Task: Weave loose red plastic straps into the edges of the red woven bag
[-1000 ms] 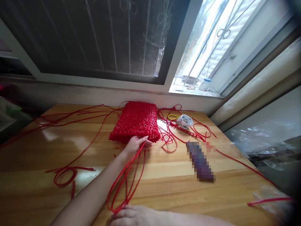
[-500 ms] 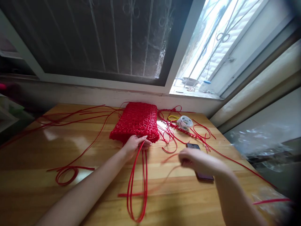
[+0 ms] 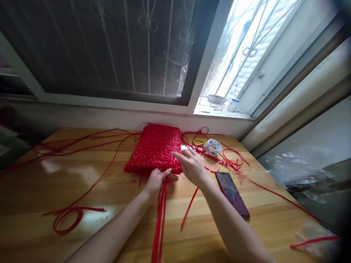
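From here I see a red woven piece (image 3: 156,148) lying at the far side of a wooden table (image 3: 274,226), near the wall under the window (image 3: 137,100). The left hand (image 3: 159,182) is at its near edge, thumb pressed over red strips (image 3: 158,226) that run down toward the person. The right hand (image 3: 192,166) reaches to its right side, index finger extended; whether it pinches anything, I can't tell. A phone (image 3: 232,193) lies right of that forearm, with a tape roll (image 3: 213,147) and yellow loop (image 3: 199,141) beyond.
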### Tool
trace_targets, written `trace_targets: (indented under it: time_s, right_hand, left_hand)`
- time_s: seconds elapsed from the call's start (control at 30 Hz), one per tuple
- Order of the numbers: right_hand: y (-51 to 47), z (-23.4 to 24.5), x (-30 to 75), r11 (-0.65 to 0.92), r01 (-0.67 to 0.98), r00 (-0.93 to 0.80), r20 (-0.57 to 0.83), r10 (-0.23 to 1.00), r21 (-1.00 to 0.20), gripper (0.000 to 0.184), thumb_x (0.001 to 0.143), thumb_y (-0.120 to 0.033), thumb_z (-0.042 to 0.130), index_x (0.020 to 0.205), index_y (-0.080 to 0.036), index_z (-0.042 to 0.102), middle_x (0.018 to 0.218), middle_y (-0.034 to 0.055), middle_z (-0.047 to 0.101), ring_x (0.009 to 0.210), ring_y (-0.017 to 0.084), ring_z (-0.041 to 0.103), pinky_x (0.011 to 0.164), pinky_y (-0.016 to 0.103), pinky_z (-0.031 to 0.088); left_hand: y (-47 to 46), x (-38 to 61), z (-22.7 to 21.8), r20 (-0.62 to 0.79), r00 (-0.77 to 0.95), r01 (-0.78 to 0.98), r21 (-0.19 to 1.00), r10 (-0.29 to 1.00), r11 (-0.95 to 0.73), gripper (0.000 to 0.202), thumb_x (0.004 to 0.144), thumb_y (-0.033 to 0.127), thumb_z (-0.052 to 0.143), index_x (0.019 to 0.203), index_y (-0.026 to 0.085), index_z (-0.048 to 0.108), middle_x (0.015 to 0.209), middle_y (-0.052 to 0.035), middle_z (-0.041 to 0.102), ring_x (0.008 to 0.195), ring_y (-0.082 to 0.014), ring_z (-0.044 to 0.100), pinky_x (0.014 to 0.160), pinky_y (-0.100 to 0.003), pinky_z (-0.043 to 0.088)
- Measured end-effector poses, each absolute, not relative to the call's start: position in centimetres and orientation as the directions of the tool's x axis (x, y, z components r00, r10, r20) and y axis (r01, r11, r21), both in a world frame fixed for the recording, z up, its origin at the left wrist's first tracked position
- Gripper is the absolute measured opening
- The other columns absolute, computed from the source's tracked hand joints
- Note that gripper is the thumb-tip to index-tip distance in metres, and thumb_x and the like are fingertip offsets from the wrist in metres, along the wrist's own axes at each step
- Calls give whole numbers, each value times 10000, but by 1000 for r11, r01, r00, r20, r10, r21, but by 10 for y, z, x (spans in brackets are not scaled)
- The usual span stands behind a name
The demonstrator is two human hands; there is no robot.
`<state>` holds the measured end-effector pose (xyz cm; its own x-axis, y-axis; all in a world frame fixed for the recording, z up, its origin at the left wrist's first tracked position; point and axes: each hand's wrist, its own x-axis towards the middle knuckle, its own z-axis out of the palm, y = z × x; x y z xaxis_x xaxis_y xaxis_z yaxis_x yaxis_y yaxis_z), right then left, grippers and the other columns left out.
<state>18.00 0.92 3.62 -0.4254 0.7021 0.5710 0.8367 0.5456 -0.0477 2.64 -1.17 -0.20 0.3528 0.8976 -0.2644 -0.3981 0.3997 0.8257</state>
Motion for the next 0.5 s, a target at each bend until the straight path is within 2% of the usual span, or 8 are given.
trace_targets:
  time_s: [0.13, 0.27, 0.43, 0.5]
  right_hand:
    - [21, 17, 167, 556, 827, -384, 635, 670, -87, 244, 776, -104, 487, 899, -258, 631, 877, 48, 557, 825, 182, 465, 715, 305, 430]
    - [27, 5, 169, 606, 774, -265, 775, 573, -184, 252, 781, -78, 474, 890, -248, 626, 991, 57, 548, 946, 185, 473, 803, 335, 431]
    - [10, 17, 166, 672, 652, -186, 785, 591, -351, 251, 780, -63, 486, 937, -234, 581, 837, 18, 614, 874, 155, 521, 788, 323, 449]
    - [2, 25, 165, 668, 654, -198, 773, 603, -354, 213, 775, -75, 502, 899, -225, 586, 811, 17, 614, 850, 153, 521, 776, 322, 449]
  left_hand:
    - [-15, 31, -12, -233, 352, -417, 828, 907, 374, 235, 687, 307, 618, 619, 82, 630, 549, -76, 661, 510, -132, 574, 528, -225, 413]
    - [-26, 37, -25, -186, 308, -437, 843, 933, 313, 251, 704, 317, 604, 595, 91, 602, 515, -59, 642, 461, -117, 538, 486, -219, 391]
    - [-36, 42, -37, -143, 286, -404, 879, 948, 255, 259, 734, 325, 573, 593, 108, 578, 504, -47, 634, 454, -116, 519, 484, -227, 399]
    - [-36, 40, -38, -125, 274, -367, 903, 954, 224, 267, 740, 320, 567, 581, 105, 579, 502, -51, 633, 449, -109, 506, 480, -222, 396]
